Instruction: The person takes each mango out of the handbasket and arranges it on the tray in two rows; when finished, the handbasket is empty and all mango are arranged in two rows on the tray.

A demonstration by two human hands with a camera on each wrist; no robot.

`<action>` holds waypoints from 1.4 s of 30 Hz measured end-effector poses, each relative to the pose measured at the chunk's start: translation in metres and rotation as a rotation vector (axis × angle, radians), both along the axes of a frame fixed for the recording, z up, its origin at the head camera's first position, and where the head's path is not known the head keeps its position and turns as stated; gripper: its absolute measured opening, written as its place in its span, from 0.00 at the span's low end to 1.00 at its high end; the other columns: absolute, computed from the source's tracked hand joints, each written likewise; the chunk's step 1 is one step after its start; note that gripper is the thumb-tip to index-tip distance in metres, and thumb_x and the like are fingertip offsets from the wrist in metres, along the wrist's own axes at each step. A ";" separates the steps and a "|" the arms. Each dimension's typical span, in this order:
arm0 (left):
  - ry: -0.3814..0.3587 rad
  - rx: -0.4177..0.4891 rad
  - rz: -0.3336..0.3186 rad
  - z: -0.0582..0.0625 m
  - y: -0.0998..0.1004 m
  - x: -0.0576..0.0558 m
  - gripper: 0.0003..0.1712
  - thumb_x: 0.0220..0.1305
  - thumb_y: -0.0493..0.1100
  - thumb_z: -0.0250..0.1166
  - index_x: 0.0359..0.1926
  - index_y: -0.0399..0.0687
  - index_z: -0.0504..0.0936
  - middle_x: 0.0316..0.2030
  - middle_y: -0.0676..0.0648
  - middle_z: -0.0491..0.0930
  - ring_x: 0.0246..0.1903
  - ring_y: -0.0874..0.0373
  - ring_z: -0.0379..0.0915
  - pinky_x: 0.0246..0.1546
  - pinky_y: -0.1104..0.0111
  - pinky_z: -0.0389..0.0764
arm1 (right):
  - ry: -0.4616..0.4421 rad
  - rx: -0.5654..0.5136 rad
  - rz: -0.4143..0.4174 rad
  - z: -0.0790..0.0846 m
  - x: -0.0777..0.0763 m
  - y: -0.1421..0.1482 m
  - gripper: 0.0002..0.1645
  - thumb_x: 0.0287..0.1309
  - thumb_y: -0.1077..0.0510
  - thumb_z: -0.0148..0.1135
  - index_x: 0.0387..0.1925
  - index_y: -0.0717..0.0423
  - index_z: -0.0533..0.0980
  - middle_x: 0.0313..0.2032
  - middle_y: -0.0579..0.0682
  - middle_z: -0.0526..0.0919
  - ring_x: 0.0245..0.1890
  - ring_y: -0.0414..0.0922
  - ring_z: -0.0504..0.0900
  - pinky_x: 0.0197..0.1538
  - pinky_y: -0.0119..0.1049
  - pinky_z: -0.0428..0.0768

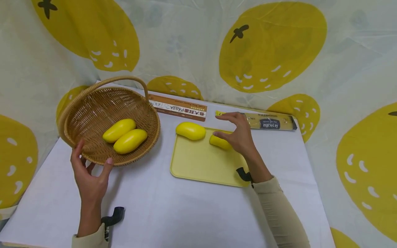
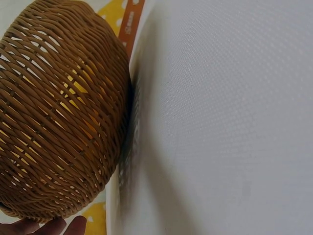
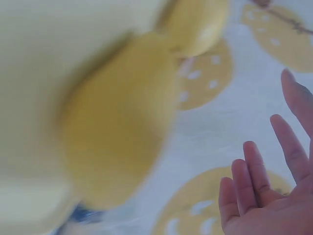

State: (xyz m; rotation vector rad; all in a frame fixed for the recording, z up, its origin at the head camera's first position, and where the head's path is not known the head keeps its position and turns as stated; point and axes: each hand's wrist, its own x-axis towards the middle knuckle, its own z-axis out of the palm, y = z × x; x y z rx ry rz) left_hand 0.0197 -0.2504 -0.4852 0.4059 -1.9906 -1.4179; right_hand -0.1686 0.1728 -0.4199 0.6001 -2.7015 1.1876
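At the left of the head view, my left hand [image 1: 90,182] grips the near rim of a brown wicker basket [image 1: 87,117], which tilts towards me. Inside it lie two yellow mangoes, one [image 1: 119,131] behind the other [image 1: 131,141]. On a pale yellow tray [image 1: 201,163] a third mango [image 1: 190,131] sits at the back left corner. My right hand [image 1: 240,137] hovers with thumb and fingers spread over another mango [image 1: 218,142], partly hidden by the hand. The right wrist view shows that mango [image 3: 120,122] blurred, apart from the fingers.
Behind the tray lie a brown pasta box [image 1: 178,107] and a clear pack of spaghetti [image 1: 270,122]. A white cloth covers the table [image 1: 173,213]. A curtain with yellow fruit prints [image 1: 186,41] hangs behind it.
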 end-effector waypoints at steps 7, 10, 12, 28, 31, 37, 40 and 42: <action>0.002 0.004 0.005 -0.002 0.000 0.001 0.55 0.55 0.33 0.74 0.81 0.53 0.60 0.81 0.49 0.58 0.73 0.45 0.64 0.68 0.67 0.72 | 0.144 -0.169 0.170 0.037 0.015 -0.045 0.37 0.45 0.58 0.88 0.60 0.47 0.86 0.63 0.51 0.82 0.63 0.52 0.72 0.63 0.51 0.68; -0.005 0.004 0.010 -0.001 0.000 0.001 0.54 0.55 0.33 0.74 0.81 0.54 0.60 0.81 0.50 0.58 0.73 0.46 0.64 0.68 0.67 0.72 | 0.145 -0.227 0.239 0.046 0.019 -0.067 0.38 0.43 0.58 0.88 0.61 0.48 0.85 0.63 0.50 0.82 0.65 0.49 0.71 0.63 0.48 0.69; -0.008 0.005 0.012 0.000 0.000 0.001 0.54 0.56 0.34 0.74 0.81 0.55 0.60 0.81 0.50 0.58 0.73 0.46 0.64 0.68 0.67 0.72 | 0.132 -0.262 0.282 0.050 0.022 -0.082 0.38 0.44 0.57 0.88 0.61 0.48 0.85 0.64 0.48 0.82 0.65 0.47 0.71 0.63 0.46 0.70; -0.009 0.015 0.003 0.001 0.000 0.000 0.55 0.55 0.34 0.74 0.81 0.56 0.61 0.81 0.53 0.58 0.73 0.46 0.63 0.66 0.67 0.72 | 0.064 -0.323 0.555 0.050 0.031 -0.180 0.38 0.50 0.52 0.86 0.64 0.48 0.83 0.63 0.44 0.84 0.66 0.38 0.72 0.71 0.37 0.67; -0.008 0.012 0.000 0.001 0.000 -0.001 0.55 0.55 0.34 0.74 0.82 0.56 0.61 0.81 0.52 0.58 0.72 0.46 0.64 0.65 0.69 0.72 | 0.032 -0.286 0.581 0.044 0.030 -0.193 0.37 0.52 0.50 0.85 0.65 0.47 0.83 0.64 0.44 0.83 0.66 0.37 0.73 0.72 0.34 0.66; -0.011 0.014 -0.006 0.001 0.000 0.000 0.54 0.56 0.34 0.74 0.82 0.56 0.60 0.81 0.51 0.58 0.72 0.46 0.64 0.65 0.70 0.72 | -0.052 -0.178 0.593 0.035 0.025 -0.218 0.36 0.53 0.47 0.84 0.65 0.43 0.83 0.66 0.43 0.82 0.68 0.34 0.72 0.77 0.34 0.59; -0.014 0.013 -0.010 0.002 0.001 0.000 0.55 0.56 0.35 0.74 0.82 0.56 0.60 0.81 0.51 0.58 0.72 0.46 0.64 0.65 0.70 0.72 | -0.069 -0.134 0.603 0.030 0.021 -0.229 0.35 0.53 0.46 0.83 0.64 0.41 0.84 0.65 0.42 0.82 0.68 0.35 0.72 0.77 0.33 0.58; -0.016 0.011 -0.009 0.002 0.001 0.000 0.55 0.56 0.35 0.74 0.82 0.56 0.60 0.81 0.51 0.58 0.72 0.46 0.64 0.66 0.70 0.72 | -0.088 -0.100 0.614 0.026 0.018 -0.237 0.34 0.54 0.46 0.83 0.63 0.40 0.84 0.65 0.41 0.82 0.68 0.35 0.71 0.74 0.32 0.60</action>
